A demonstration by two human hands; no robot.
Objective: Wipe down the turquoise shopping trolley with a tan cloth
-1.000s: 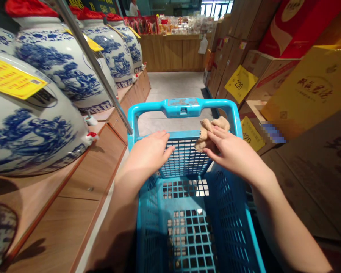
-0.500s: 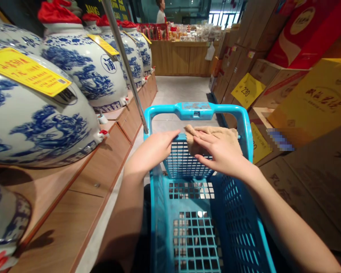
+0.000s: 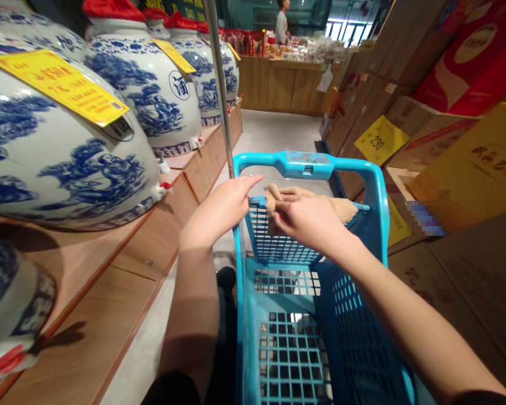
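A blue plastic shopping basket with a raised handle stands upright in front of me. My right hand presses a tan cloth over the top edge of the basket's far mesh panel, its fingers bent and closed on the cloth. Part of the cloth bunches up beyond the fingers. My left hand holds the basket at the left end of that same edge. One finger of it points to the right, and the others curl down, partly hidden.
Blue-and-white jars with red covers and yellow signs line a wooden cabinet on the left. A metal pole rises beside the basket. Cardboard boxes are stacked on the right. A person stands behind a far counter.
My right hand has moved slightly left and its spread fingers have closed, bunching the cloth. My left hand has shifted slightly left. The basket appears farther right in view.
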